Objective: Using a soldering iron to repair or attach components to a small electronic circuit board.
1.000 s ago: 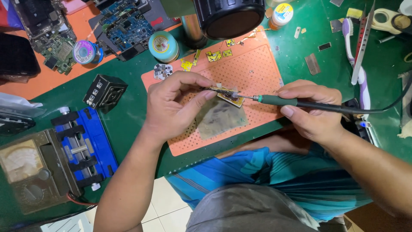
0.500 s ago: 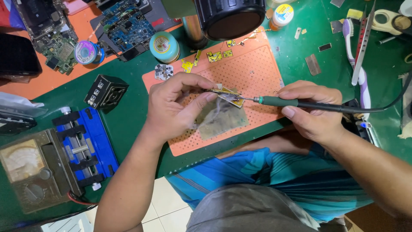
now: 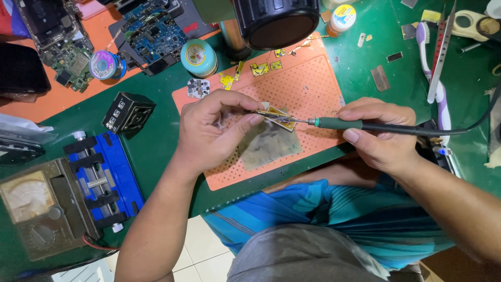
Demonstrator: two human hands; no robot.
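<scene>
1. Your left hand point(image 3: 211, 130) pinches a small gold part point(image 3: 277, 117) with tweezers point(image 3: 255, 111), the grip tight on them, above the orange mat point(image 3: 308, 83).
2. Your right hand point(image 3: 381, 133) is wrapped around a green-handled soldering iron point(image 3: 360, 125); its tip touches the part.
3. The part sits over a grey patch point(image 3: 269, 146) on the mat, at the near edge of the green worktop point(image 3: 156, 146).
4. Beside your left arm stand a black cube point(image 3: 128, 112), a blue clamp point(image 3: 104, 183) and a meter point(image 3: 36, 209).
5. Circuit boards point(image 3: 151, 31), a teal tin point(image 3: 198, 57) and a solder spool point(image 3: 104, 65) lie farther back.
6. A toothbrush point(image 3: 433, 62) lies to the right.
</scene>
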